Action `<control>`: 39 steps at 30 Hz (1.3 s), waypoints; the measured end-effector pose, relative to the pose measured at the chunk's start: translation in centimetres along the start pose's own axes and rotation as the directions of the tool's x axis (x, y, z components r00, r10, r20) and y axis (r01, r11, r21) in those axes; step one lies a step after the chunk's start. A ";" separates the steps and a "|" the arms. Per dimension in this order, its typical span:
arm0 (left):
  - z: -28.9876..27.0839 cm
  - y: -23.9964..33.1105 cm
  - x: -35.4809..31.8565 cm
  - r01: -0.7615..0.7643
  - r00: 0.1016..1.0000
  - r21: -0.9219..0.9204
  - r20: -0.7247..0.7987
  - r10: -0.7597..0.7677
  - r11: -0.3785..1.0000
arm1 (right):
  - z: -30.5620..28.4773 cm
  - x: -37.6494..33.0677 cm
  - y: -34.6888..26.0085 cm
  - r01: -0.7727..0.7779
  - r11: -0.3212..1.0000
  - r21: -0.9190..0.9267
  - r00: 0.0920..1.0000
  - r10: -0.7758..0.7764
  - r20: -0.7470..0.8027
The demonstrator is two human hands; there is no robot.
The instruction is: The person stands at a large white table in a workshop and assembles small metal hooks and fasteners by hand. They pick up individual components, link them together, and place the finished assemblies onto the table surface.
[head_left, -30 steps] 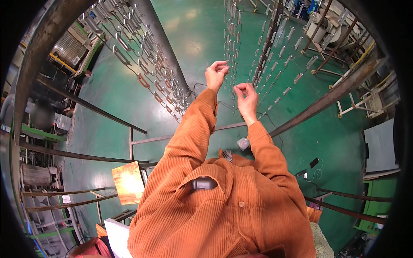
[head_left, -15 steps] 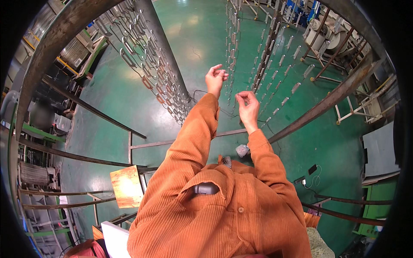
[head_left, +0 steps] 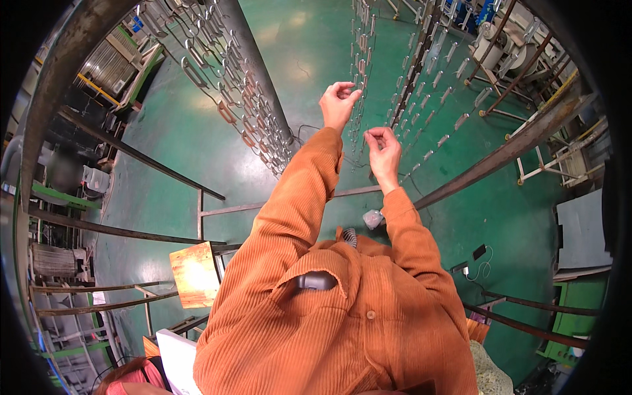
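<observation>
My left hand [head_left: 338, 106] reaches forward with curled fingers, thumb and fingertips meeting at a hanging strand of small metal pieces [head_left: 361, 66]. What lies between those fingertips is too small to tell. Lower and to its right, my right hand [head_left: 384, 157] has thumb and forefinger pinched together close to the same strands. Anything in that pinch cannot be made out. More strands of oblong metal pieces [head_left: 428, 99] hang right of my hands. On the left, a dense group of linked metal loops [head_left: 240, 105] hangs beside a dark post [head_left: 253, 66].
Dark metal rails [head_left: 507, 155] frame the space around me, with a low crossbar [head_left: 263, 205] ahead. A wooden board [head_left: 195, 276] stands at left. On the green floor lie a clear plastic bag [head_left: 372, 218], a phone [head_left: 479, 251] and a white cable [head_left: 485, 270]. Wheeled racks [head_left: 550, 164] stand at right.
Both hands have moved slightly forward. My left hand's fingers have drawn closer together at the strand; the right keeps its pinch. The whole view has shifted a little.
</observation>
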State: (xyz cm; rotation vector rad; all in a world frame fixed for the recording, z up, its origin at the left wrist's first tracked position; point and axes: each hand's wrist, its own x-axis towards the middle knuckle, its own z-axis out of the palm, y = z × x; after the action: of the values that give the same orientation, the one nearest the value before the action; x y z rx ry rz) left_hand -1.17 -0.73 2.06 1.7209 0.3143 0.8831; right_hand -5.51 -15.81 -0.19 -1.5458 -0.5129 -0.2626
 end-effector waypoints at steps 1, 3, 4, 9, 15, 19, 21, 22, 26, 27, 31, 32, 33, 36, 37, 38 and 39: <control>0.2 0.2 0.0 -0.029 0.999 0.017 -0.019 0.029 0.999 | 0.0 0.1 0.2 -0.003 1.000 0.001 1.000 0.003 -0.003; 0.7 0.6 0.0 -0.086 0.994 0.052 -0.055 0.089 0.995 | 0.0 0.1 0.6 -0.008 1.000 0.004 1.000 0.008 -0.009; 0.9 0.7 0.0 -0.096 0.993 0.055 -0.060 0.099 0.994 | 0.0 0.2 0.6 -0.015 1.000 -0.002 1.000 0.015 0.000; 1.7 0.7 0.3 -0.134 0.988 0.053 -0.075 0.138 0.990 | -0.1 0.6 -0.6 -0.020 0.999 -0.033 1.000 0.021 0.013; 2.1 0.8 0.2 -0.150 0.985 0.092 -0.071 0.157 0.984 | 0.0 0.8 -0.4 0.000 1.000 -0.013 1.000 0.000 -0.019; 0.7 1.1 -0.3 -0.188 0.980 0.106 -0.042 0.193 0.976 | 0.5 1.0 -0.3 0.002 1.000 -0.026 1.000 -0.002 -0.008; -0.4 1.4 -0.6 -0.191 0.981 0.168 -0.004 0.194 0.967 | 0.9 1.2 -0.3 0.008 1.000 -0.023 1.000 -0.008 0.002; -0.7 1.6 -0.8 -0.184 0.983 0.178 0.035 0.180 0.967 | 1.2 1.3 -0.2 0.011 1.000 -0.019 1.000 -0.011 -0.003; -2.4 2.0 -1.5 -0.194 0.973 0.263 0.173 0.151 0.945 | 2.4 1.8 -0.3 0.019 0.999 -0.027 1.000 -0.019 -0.006; -2.8 2.3 -1.6 -0.185 0.973 0.268 0.185 0.137 0.946 | 2.8 1.9 -0.4 0.019 1.000 -0.022 1.000 -0.019 -0.010; -4.0 3.8 -2.3 -0.136 0.974 0.291 0.214 0.074 0.947 | 3.7 2.4 -0.4 0.026 0.998 -0.049 0.999 -0.027 -0.026; -4.2 3.8 -2.4 -0.122 0.976 0.282 0.207 0.064 0.952 | 3.9 2.4 -0.3 0.032 0.998 -0.061 0.999 -0.033 -0.026; -4.3 3.8 -2.5 -0.110 0.978 0.273 0.201 0.055 0.956 | 4.0 2.6 -0.2 0.038 0.997 -0.072 0.999 -0.040 -0.027; -4.6 4.1 -2.6 -0.109 0.979 0.276 0.196 0.055 0.955 | 4.1 2.8 -0.3 0.012 0.995 -0.099 1.000 -0.012 0.007; -4.8 4.1 -2.7 -0.112 0.979 0.281 0.194 0.058 0.953 | 4.1 2.7 -0.2 -0.004 0.994 -0.109 1.000 0.007 0.026; -4.8 4.0 -2.8 -0.112 0.979 0.283 0.198 0.056 0.953 | 4.1 2.6 0.0 -0.006 0.994 -0.111 0.999 0.009 0.032; -4.8 4.0 -2.8 -0.115 0.978 0.286 0.201 0.058 0.951 | 4.2 2.7 0.1 -0.005 0.994 -0.111 0.999 0.009 0.038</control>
State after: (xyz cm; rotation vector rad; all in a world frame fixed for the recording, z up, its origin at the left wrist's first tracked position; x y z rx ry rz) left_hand -7.33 -0.39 5.04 2.0959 0.2528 0.7539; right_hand -3.72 -11.27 0.81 -1.6629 -0.5299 -0.2601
